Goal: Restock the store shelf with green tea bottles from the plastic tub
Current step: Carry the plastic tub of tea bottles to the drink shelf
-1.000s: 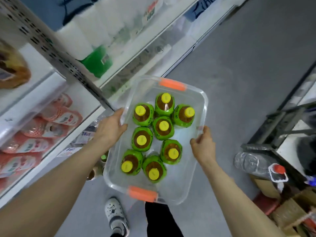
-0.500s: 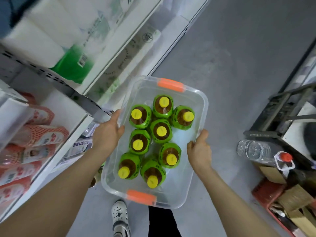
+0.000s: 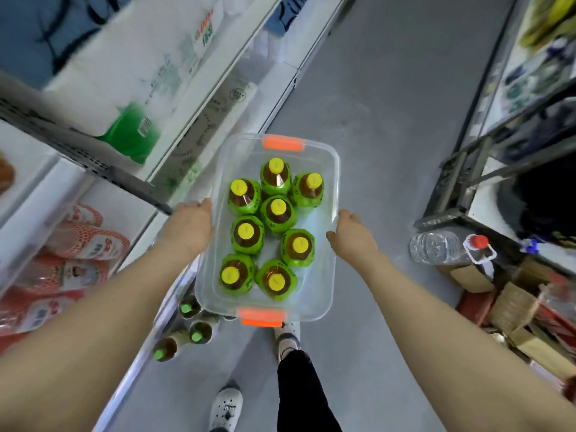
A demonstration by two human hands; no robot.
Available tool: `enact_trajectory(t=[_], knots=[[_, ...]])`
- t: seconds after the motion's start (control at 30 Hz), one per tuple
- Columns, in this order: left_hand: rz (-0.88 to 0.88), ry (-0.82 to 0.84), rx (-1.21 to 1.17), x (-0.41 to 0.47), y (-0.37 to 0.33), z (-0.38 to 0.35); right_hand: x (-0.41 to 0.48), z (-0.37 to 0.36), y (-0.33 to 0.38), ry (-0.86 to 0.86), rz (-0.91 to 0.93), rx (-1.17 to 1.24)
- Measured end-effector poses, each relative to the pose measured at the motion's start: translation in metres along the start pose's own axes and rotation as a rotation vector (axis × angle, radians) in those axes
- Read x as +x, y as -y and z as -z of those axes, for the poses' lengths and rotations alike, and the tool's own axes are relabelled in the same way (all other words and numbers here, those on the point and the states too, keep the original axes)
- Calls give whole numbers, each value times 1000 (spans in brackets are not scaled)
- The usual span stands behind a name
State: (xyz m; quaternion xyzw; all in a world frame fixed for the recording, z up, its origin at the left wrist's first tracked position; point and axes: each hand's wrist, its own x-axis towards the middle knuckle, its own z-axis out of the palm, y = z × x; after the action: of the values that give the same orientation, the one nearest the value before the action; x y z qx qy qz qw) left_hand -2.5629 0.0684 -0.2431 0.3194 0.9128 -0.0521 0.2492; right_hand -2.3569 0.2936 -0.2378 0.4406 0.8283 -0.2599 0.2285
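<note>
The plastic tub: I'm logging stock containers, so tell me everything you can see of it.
The plastic tub is a clear, see-through rectangular bin with rounded corners and a flared rim, with an orange handle at the far end and another at the near end. It has no lid on and is carried level above the aisle floor. The left hand grips its left long side, the right hand its right. Inside, eight green tea bottles with yellow caps stand upright, clustered together.
</note>
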Motion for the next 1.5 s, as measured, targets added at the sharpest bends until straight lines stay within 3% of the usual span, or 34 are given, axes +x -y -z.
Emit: enact_trajectory(t=[0.13, 0.3, 0.5, 0.83, 1.13, 1.5], knots=[[-197, -62, 79, -68, -11, 35, -87, 9, -11, -192, 137, -11], [-510, -251, 143, -179, -45, 72, -221, 13, -37, -416, 247, -66], [-883, -361, 243, -321, -98, 76, -399, 1, -91, -652, 208, -116], [-1442, -459, 268, -530, -221, 52, -652, -52, -218, -834, -92, -272], [-1927, -466, 228, -711, -340, -25, -849, -132, -312, -867, -406, -299], [-2421, -137, 201, -893, -397, -130, -1031, -274, -317, -887, -994, -109]])
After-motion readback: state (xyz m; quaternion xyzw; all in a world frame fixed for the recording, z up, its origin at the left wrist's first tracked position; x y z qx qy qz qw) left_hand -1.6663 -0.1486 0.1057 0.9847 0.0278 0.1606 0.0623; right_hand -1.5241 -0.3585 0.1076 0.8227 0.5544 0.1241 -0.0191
